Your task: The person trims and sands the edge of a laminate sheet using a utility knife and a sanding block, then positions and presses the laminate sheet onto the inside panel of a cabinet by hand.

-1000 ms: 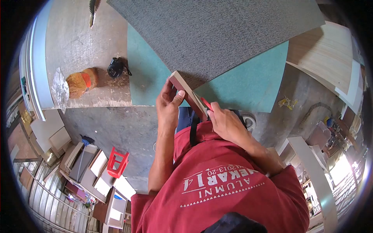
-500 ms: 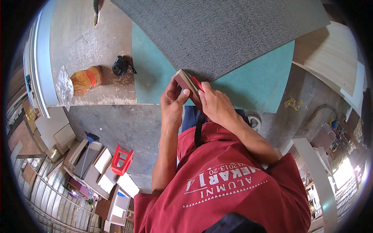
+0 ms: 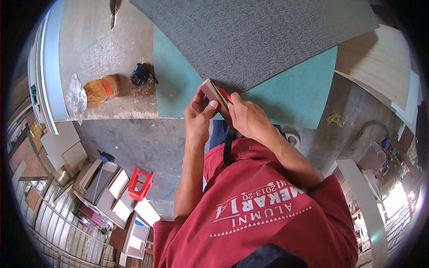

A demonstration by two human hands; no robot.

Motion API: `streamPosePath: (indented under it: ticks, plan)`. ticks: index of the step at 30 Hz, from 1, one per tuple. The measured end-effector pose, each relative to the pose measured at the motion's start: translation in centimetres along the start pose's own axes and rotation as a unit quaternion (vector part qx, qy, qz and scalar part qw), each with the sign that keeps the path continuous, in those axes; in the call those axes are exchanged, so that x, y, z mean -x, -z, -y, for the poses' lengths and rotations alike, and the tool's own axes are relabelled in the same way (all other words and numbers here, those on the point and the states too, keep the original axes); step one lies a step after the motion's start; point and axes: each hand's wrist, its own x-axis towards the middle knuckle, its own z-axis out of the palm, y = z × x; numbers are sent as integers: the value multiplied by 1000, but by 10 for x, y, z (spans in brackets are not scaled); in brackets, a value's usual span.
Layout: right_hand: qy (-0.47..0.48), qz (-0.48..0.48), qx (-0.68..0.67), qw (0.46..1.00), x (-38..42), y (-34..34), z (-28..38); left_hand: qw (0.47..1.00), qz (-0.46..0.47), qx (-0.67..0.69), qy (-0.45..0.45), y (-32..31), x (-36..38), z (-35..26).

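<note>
My left hand (image 3: 199, 114) grips a small block (image 3: 212, 92) with a dark red face and pale wooden edges, its thumb across the near side. Close on its right, my right hand (image 3: 249, 117) is closed round a red tool (image 3: 226, 95) that lies along the block's edge. The tool's tip is too small to make out. Both hands are at the near corner of a grey textured sheet (image 3: 263, 40), which lies over a green sheet (image 3: 286, 105).
Left on the worktable (image 3: 134, 114) are a black tape measure (image 3: 140, 75), an orange-brown bottle (image 3: 102, 90) and a crumpled clear wrapper (image 3: 76, 97). A red stool (image 3: 140, 183) stands on the floor at lower left. Pale boards (image 3: 380, 67) lie at the right.
The hands, block and red tool stay nearly in place, with only a slight shift of my right hand. The whole view has moved a little.
</note>
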Motion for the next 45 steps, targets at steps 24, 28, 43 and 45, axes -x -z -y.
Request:
streamPosePath:
  ticks: [24, 28, 43, 45]
  plan:
    - [-40, -21, 30, 999, 50, 18, 10, 1000, 8, -16, 14, 3, 3, 1]
    - [-15, -85, 34, 996, 15, -6, 7, 1000, 5, -1, 4, 2, 2, 1]
    - [-11, -39, 18, 999, -3, -11, 8, 1000, 10, -12, 11, 5, 1, 4]
    - [-10, -27, 26, 999, -7, -6, 7, 1000, 16, 3, 5, 6, 0, 6]
